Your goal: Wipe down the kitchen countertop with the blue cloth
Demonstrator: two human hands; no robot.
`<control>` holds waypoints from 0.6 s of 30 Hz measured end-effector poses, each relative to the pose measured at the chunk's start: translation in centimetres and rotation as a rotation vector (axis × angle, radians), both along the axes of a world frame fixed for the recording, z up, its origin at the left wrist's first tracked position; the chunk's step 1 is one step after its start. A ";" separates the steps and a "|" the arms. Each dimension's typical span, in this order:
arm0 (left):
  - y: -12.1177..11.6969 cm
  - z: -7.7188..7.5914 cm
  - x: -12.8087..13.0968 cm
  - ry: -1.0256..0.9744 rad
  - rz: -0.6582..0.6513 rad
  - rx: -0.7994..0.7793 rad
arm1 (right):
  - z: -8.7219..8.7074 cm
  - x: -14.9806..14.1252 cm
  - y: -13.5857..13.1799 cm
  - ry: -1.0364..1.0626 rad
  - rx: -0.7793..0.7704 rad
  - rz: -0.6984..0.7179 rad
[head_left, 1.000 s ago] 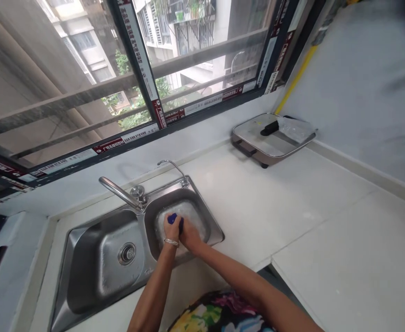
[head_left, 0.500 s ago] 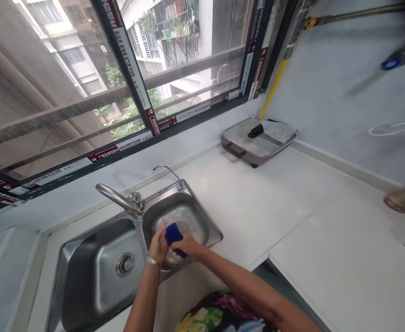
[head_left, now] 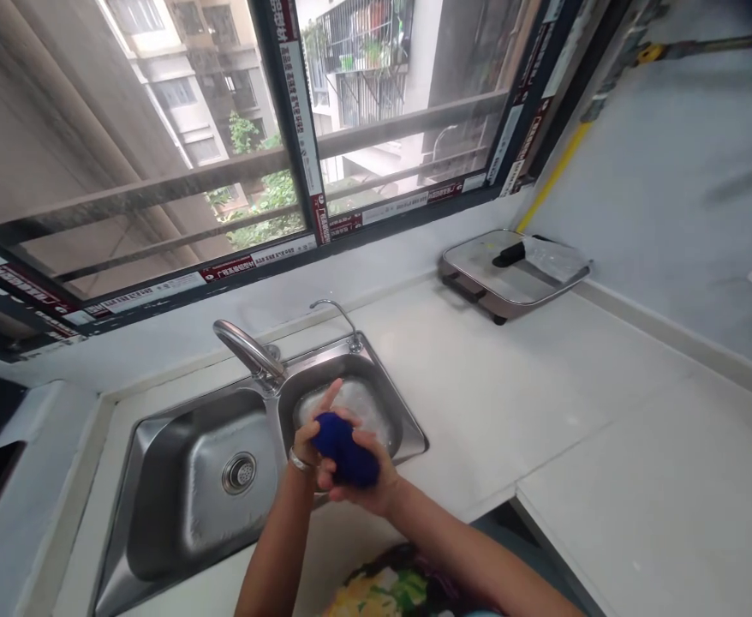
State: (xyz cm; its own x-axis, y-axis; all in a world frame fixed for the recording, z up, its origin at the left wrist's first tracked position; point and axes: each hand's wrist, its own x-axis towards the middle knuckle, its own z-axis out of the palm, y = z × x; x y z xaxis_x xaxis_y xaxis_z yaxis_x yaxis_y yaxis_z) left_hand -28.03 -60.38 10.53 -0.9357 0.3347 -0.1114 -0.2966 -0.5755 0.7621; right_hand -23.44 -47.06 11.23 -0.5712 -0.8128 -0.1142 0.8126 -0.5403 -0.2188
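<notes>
A dark blue cloth (head_left: pixel 349 452), bunched up, is held between my two hands over the front of the right sink basin (head_left: pixel 407 428). My left hand (head_left: pixel 312 435), with a silver bracelet at the wrist, grips the cloth's left side, its index finger pointing up. On the right side, my right hand (head_left: pixel 381 488) is closed around the cloth, fingers partly hidden beneath it. Soapy-looking water (head_left: pixel 367 407) lies in the basin behind the hands.
The left sink basin (head_left: pixel 158 497) has a drain (head_left: pixel 239 473). A curved faucet (head_left: pixel 244 343) and a thin spout (head_left: pixel 334 304) rise behind the sink. An electric pan with a glass lid (head_left: pixel 510 270) stands on the white counter (head_left: pixel 479 386) at the back right, below the window.
Both hands have lifted the blue cloth up from low in the basin towards me. More of the cloth shows now, gathered into a bundle. The camera view has shifted slightly.
</notes>
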 end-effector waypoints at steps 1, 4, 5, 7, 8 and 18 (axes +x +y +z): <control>-0.1 0.2 0.1 0.011 0.000 0.022 | 0.3 -0.3 0.1 -0.018 0.026 0.016; -0.5 1.4 0.1 -0.040 0.045 -0.039 | 1.2 -1.2 0.4 -0.022 0.129 0.135; -0.7 1.8 0.0 -0.072 0.063 -0.093 | 1.6 -1.5 0.3 0.003 0.179 0.162; -1.1 2.7 -0.1 -0.127 0.073 -0.196 | 2.2 -2.0 0.1 0.089 0.293 0.178; -1.3 3.0 -0.2 -0.141 0.074 -0.235 | 2.5 -2.2 -0.2 0.139 0.354 0.174; -1.0 1.6 -2.7 0.035 0.178 -0.472 | -0.2 -4.8 -2.3 0.465 1.082 -0.003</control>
State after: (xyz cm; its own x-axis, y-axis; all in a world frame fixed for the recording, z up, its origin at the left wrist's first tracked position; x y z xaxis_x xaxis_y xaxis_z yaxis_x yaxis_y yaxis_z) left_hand -30.75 -61.33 12.18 -0.9796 0.0904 -0.1796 -0.1948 -0.2053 0.9591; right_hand -28.23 -49.35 11.03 -0.7415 -0.4189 -0.5242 0.5331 0.1067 -0.8393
